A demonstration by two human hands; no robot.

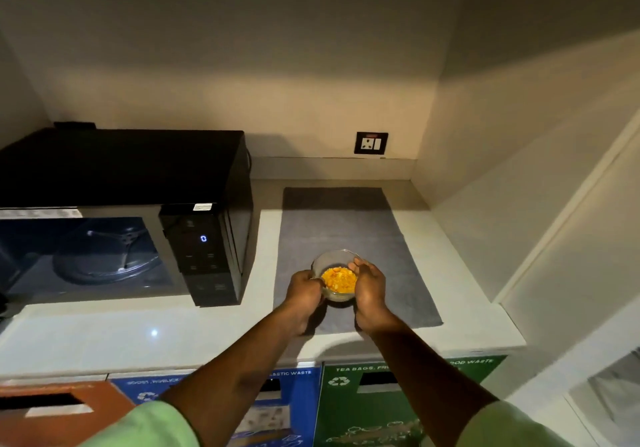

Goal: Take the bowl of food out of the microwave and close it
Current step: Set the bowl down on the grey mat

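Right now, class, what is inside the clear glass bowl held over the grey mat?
The clear glass bowl holds yellow-orange food. Both hands, left hand and right hand, cover its sides, hiding the mat beneath.

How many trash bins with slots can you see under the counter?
3. The brown bin is at the far left, the blue bin in the middle behind the arms, and the green bin on the right. More may hide beyond the picture's left edge.
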